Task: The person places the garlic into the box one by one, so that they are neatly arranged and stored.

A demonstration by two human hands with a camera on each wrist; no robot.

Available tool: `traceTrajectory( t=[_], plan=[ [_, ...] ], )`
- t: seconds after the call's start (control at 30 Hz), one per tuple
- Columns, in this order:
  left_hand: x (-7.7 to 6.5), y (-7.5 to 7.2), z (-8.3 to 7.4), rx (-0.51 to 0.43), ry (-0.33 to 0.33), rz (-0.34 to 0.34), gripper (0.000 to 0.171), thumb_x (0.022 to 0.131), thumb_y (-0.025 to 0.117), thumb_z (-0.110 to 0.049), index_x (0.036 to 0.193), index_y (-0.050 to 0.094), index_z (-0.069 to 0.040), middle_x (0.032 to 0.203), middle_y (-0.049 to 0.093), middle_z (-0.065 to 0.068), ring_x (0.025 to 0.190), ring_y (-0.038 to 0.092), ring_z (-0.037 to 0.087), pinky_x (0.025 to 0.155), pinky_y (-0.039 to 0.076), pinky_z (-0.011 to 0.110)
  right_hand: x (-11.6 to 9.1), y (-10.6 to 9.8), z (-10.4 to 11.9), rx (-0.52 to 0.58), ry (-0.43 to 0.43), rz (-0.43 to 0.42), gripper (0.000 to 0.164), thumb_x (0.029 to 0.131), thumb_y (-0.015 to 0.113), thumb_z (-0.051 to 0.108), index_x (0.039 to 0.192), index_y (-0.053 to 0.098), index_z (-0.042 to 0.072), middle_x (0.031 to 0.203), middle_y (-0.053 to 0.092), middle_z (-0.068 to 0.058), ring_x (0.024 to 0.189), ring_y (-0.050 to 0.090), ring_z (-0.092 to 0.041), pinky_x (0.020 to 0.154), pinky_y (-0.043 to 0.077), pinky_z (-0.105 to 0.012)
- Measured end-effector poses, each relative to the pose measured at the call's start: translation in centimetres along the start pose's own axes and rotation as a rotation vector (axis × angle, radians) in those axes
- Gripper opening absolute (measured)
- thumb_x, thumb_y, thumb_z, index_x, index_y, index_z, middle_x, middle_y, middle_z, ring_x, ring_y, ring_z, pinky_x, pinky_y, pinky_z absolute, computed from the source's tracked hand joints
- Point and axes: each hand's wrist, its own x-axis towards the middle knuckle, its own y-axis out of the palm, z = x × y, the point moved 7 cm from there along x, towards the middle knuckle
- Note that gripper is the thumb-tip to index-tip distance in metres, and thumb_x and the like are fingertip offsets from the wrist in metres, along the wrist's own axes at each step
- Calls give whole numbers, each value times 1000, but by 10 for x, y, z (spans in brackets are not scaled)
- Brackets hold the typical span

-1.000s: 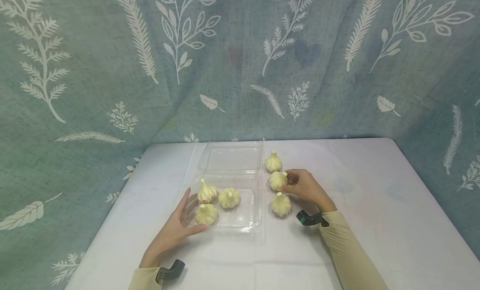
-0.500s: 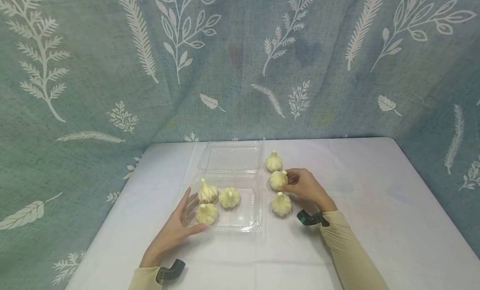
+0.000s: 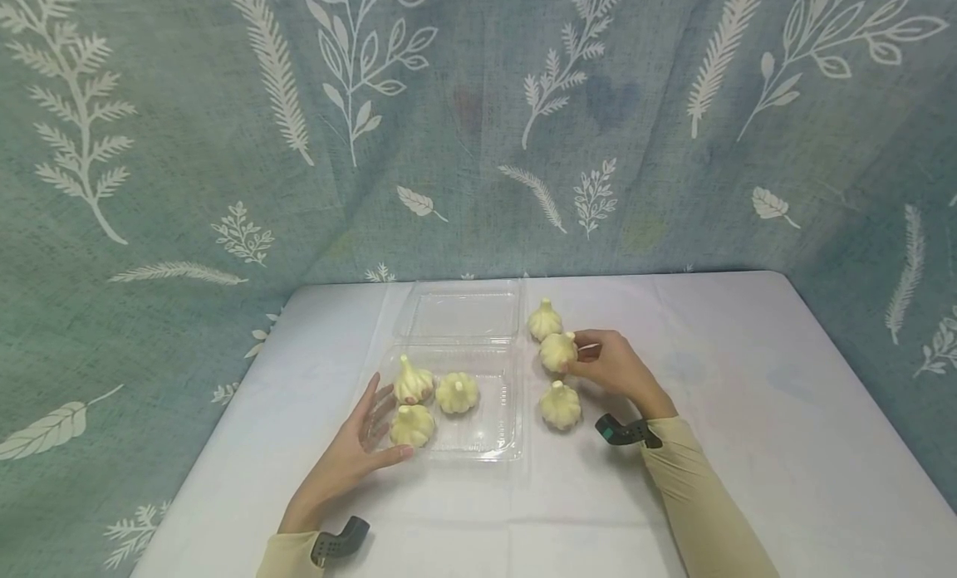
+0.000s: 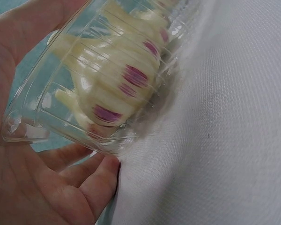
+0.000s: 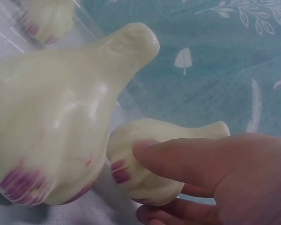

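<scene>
Head view: my right hand (image 3: 613, 366) is right of the clear container (image 3: 495, 427), thumb and fingers pinching the middle bulb (image 3: 558, 353), a pale yellow garlic head, stem tilted towards my hand. Far bulb (image 3: 545, 320) just beyond it, near bulb (image 3: 560, 406) on my side; loose row of 3 over the white-covered desk (image 3: 807, 445). Cannot tell whether the middle bulb touches the far bulb or the desk. Left hand (image 3: 351, 457) spread about the container's left side, thumb by the near edge, pinching nothing. Inside, 3 more: back bulb (image 3: 414, 384), front bulb (image 3: 412, 427), inner bulb (image 3: 457, 393). Lid (image 3: 463, 315) folded back flat. Leaf-print cloth (image 3: 478, 146) hangs behind.

Left wrist view: a container corner sits between my thumb and fingers; fingertips low, near the white cover. Purple-streaked garlic shows through the ribbed wall.

Right wrist view: my thumb presses the middle bulb's flank, other fingers under it; stem points towards my hand, purple streaks opposite. 1 bulb looms large at left, closer to the camera; another, cut off, upper left.
</scene>
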Motion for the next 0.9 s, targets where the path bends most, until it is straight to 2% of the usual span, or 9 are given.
traceTrajectory(
  t=[0.33,0.67,0.9],
  plan=[
    [0,0,0,9,-3,-3,124,86,85,-22,167,-7,-29,175,11,17,160,18,44,126,30,49,-2,-4,3,24,-23,-5,56,88,81,20,134,63,-7,130,69,-27,114,73,-42,100,64,-48],
    [0,0,0,1,1,2,123,86,85,-21,167,-8,-29,175,10,17,160,18,45,127,30,49,-3,-9,4,25,-2,-11,59,89,81,23,136,62,-6,136,67,-26,117,72,-40,102,63,-49],
    [0,0,0,1,4,-1,123,86,85,-21,167,-8,-29,175,11,17,160,18,45,127,30,48,-4,-12,10,19,-37,-30,53,90,80,22,134,65,-4,134,68,-25,115,72,-39,100,63,-50]
  ],
)
